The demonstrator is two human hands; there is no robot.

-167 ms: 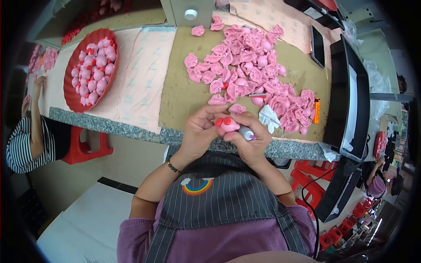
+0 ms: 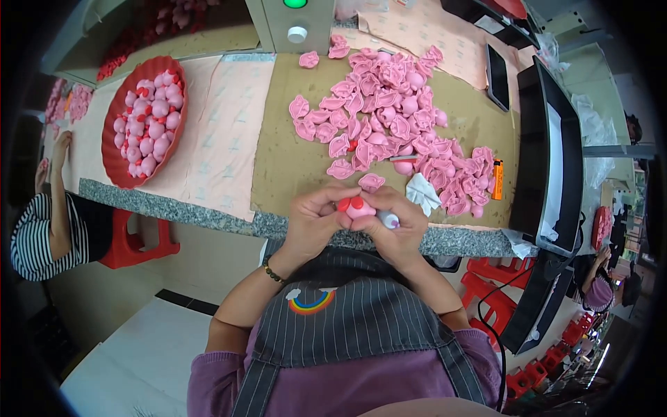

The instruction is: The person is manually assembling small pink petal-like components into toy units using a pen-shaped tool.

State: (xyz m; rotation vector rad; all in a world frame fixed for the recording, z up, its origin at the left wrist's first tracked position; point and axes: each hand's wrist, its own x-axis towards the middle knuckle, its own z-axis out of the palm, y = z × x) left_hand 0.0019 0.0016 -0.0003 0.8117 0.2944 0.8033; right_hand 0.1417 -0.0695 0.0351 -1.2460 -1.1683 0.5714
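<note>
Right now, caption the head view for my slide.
Bare fingers hold a small pink-and-red figure near a pile of pink pieces.

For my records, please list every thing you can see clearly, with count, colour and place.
Held piece: one, pink and red, between hands
Tube: one, whitish and purple, right hand
Loose pieces: many, pink, on mat
Mat: one, brown, on table
Bowl: one, red, table's left, filled
Cloth: one, white, heap's near edge
Small bar: one, orange, right of heap
Phone: one, black, upper right
Box: one, black, table's right
Table: one, grey edge, before person
Knob: one, white, top centre
Stools: several, red, both sides
Other people: at least two, outer sides
Apron: one, dark, worn
Left hand: one, bare, on held piece
Right hand: one, bare, on held piece, tube
</note>
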